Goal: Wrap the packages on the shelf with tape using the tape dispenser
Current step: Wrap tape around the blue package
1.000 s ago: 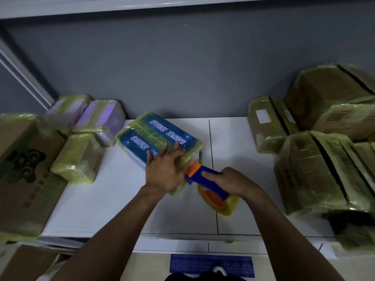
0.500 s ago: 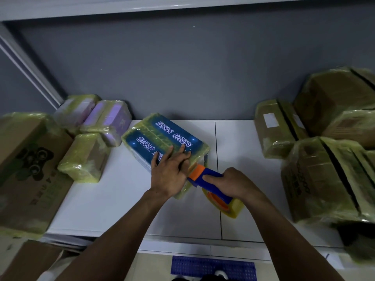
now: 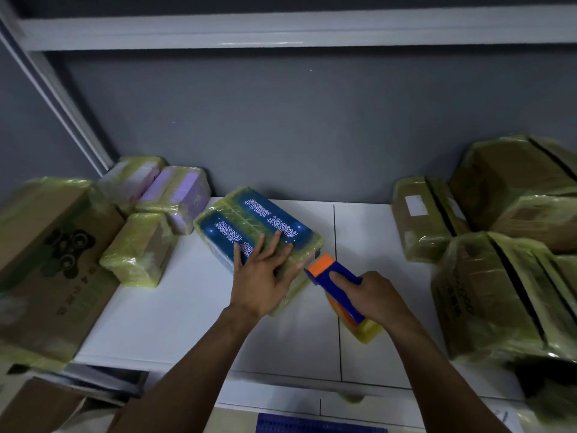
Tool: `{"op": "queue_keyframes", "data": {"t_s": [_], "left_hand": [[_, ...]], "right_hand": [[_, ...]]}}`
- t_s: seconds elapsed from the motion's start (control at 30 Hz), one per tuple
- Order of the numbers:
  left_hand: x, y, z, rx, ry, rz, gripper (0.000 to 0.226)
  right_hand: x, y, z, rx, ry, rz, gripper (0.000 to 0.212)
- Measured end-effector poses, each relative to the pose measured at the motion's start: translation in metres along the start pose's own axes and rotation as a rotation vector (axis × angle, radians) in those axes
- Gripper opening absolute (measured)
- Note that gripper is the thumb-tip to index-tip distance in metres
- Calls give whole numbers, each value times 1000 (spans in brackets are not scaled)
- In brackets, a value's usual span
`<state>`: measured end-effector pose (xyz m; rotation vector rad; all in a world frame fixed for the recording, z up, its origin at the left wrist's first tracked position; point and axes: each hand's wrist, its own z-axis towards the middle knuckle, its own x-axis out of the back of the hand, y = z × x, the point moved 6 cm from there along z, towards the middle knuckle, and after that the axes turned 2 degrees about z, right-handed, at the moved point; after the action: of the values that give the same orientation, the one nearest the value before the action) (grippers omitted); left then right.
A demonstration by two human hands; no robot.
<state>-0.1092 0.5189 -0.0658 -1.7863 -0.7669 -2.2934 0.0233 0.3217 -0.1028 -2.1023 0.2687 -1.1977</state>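
On shelf (image 3: 187, 323) | left hand (image 3: 260, 282) flat on blue package (image 3: 249, 214) | right hand (image 3: 374, 295) grips dispenser (image 3: 331, 273) | wrapped boxes (image 3: 487, 295) flanking

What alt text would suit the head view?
A person's left hand presses flat on a blue package wrapped in yellowish tape on a white shelf, while the right hand grips a blue and orange tape dispenser beside it. More wrapped boxes sit on both sides.
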Motion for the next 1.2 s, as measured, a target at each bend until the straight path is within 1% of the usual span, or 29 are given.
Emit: {"op": "queue_keyframes", "data": {"t_s": [0.07,0.1,0.17,0.23,0.3,0.37,0.47,0.6,0.67,0.73,0.8,0.83,0.87,0.93,0.97,1.0,1.07,1.1,1.13,1.2], "left_hand": [[6,-1,-10,22,91,81,73],[5,-2,-15,43,109,98,76],[-5,-6,-24,87,70,94,79],[-15,-11,-32,113,67,45,77],[-16,-14,-35,113,79,-26,73],[-16,-17,-33,89,65,-77,72],[-12,-24,-24,-4,17,-158,70],[-7,-37,-16,-122,-78,-233,72],[-5,-38,-16,-147,-115,-253,75],[-2,-40,-18,-153,-132,-216,77],[5,-42,-23,-119,-112,-211,79],[11,-41,-30,-87,-58,-275,76],[20,-40,-39,-51,45,-379,70],[37,-35,-60,28,290,-563,49],[40,-33,-70,85,339,-652,39],[39,-30,-77,161,319,-765,30],[29,-23,-85,328,150,-1011,18],[26,-20,-89,373,84,-1087,16],[26,-18,-92,380,66,-1117,17],[30,-17,-96,367,112,-1168,25]], "right_hand": [[2,6,-5,13,-33,107,56],[1,9,-7,19,-57,147,57],[-3,17,-13,25,-115,229,66],[-7,21,-23,41,-182,328,73],[-10,23,-32,58,-241,393,72],[-12,20,-38,89,-280,440,66],[-12,9,-45,154,-308,448,61],[-11,-10,-51,229,-329,373,65],[-12,-17,-52,257,-320,340,67],[-15,-22,-55,284,-311,325,69],[-16,-26,-55,304,-301,312,68],[-17,-28,-55,310,-299,301,66],[-17,-29,-56,320,-300,287,65],[-18,-34,-57,361,-305,258,68],[-19,-36,-59,381,-313,244,69],[-20,-38,-60,395,-327,238,69],[-23,-41,-61,409,-362,251,61],[-24,-42,-61,414,-377,261,56],[-25,-44,-62,419,-389,269,53],[-27,-46,-62,427,-400,279,48]]}}
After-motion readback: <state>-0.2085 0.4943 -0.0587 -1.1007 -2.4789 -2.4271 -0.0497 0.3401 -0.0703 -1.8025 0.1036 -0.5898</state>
